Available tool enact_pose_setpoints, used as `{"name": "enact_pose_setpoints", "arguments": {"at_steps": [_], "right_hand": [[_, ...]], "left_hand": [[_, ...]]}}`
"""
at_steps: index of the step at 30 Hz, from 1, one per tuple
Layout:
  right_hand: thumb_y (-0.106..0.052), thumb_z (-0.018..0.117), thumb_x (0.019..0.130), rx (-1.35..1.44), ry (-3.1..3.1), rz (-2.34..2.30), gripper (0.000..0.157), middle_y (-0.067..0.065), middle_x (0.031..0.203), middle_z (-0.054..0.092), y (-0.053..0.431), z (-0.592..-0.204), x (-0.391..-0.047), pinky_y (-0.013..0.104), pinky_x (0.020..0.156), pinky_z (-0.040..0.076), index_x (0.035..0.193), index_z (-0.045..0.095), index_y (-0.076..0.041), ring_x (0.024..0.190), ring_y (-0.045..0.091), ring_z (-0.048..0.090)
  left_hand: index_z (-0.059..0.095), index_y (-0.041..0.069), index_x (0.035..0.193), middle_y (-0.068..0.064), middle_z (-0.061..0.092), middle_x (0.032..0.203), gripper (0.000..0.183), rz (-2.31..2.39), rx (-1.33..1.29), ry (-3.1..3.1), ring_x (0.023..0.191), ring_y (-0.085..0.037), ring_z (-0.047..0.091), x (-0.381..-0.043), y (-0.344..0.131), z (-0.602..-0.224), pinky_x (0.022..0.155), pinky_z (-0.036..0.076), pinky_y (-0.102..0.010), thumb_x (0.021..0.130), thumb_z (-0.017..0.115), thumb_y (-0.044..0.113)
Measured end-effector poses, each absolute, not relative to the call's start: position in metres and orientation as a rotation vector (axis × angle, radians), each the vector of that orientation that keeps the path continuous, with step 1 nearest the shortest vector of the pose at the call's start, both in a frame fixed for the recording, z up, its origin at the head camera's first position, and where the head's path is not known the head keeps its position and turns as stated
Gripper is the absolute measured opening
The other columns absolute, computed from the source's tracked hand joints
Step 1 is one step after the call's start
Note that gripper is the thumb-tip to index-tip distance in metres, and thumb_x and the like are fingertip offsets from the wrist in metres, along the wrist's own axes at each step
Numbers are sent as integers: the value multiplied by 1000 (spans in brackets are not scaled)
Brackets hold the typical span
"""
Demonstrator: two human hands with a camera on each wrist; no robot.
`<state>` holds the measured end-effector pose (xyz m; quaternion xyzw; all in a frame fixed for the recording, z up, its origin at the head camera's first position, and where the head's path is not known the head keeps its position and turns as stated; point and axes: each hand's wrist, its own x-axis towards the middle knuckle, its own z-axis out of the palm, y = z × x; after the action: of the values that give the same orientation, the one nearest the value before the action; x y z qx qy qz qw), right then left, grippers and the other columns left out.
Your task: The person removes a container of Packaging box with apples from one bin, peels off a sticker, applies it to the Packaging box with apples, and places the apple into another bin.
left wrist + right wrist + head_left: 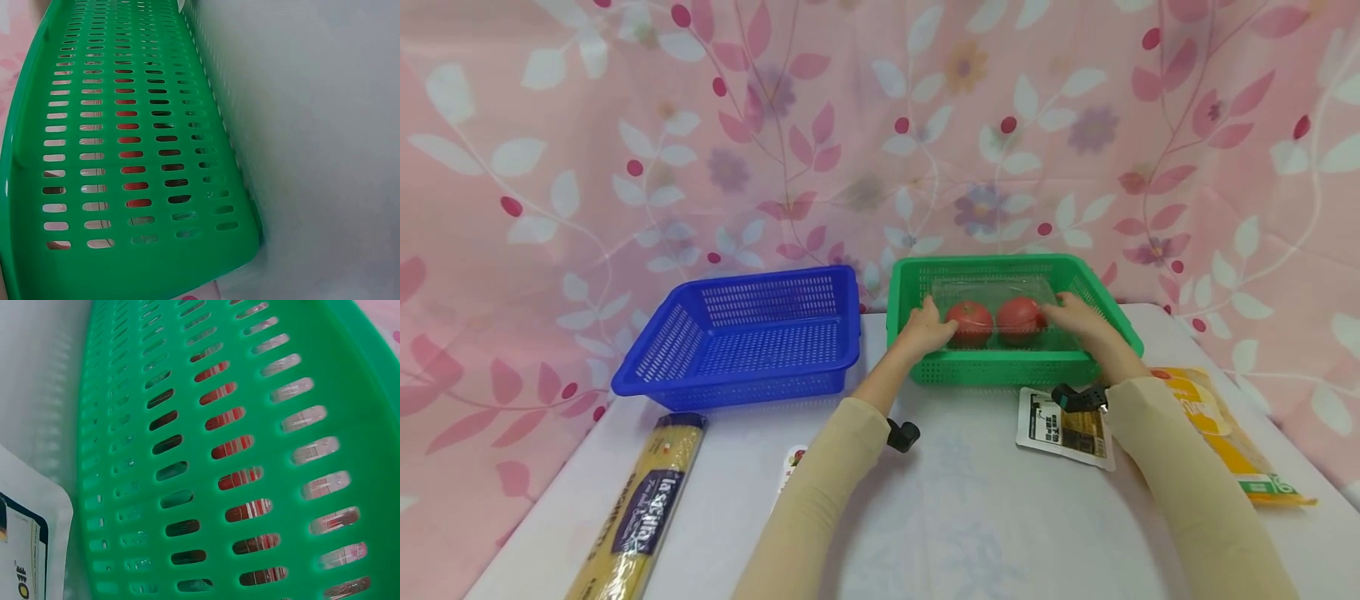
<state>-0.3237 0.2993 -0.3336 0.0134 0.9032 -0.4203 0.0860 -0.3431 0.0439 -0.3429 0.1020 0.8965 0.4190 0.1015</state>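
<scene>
A clear plastic box (996,292) with two red tomatoes (970,323) in it sits inside the green basket (1007,367). My left hand (928,330) grips the box at its left side, thumb toward the near tomato. On the opposite side my right hand (1077,317) holds the box's right end, reaching over the basket's rim. Both wrist views look at the perforated outer wall of the green basket (125,262), and red shows through its slots in the right wrist view (262,456). The hands themselves are hidden there by the basket wall.
Left of the green basket stands a blue basket (737,385). A spaghetti pack (643,508) lies at the front left, and a small white item (792,462) is partly under the left sleeve. A silver-edged pouch (1066,427) and a yellow bag (1217,425) lie at the right.
</scene>
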Motion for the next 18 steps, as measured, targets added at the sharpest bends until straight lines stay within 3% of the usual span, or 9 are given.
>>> {"name": "enact_pose_setpoints", "arguments": {"at_steps": [14,18], "right_hand": [[-31,36,97,25,2676,-1278,71,35,144,2,299,-335,-323,64,98,18,142,-3,9,129,51,9],[-32,41,96,13,2719,-1235,73,36,141,11,300,-335,-322,64,97,21,142,1,10,127,51,15]], "left_hand": [[8,2,146,-15,21,149,73,1231,342,2614,135,-27,20,-342,44,-342,104,29,-43,92,49,29],[11,4,146,-15,25,147,73,1261,312,2626,133,-27,25,-343,44,-343,101,33,-44,91,51,30]]}}
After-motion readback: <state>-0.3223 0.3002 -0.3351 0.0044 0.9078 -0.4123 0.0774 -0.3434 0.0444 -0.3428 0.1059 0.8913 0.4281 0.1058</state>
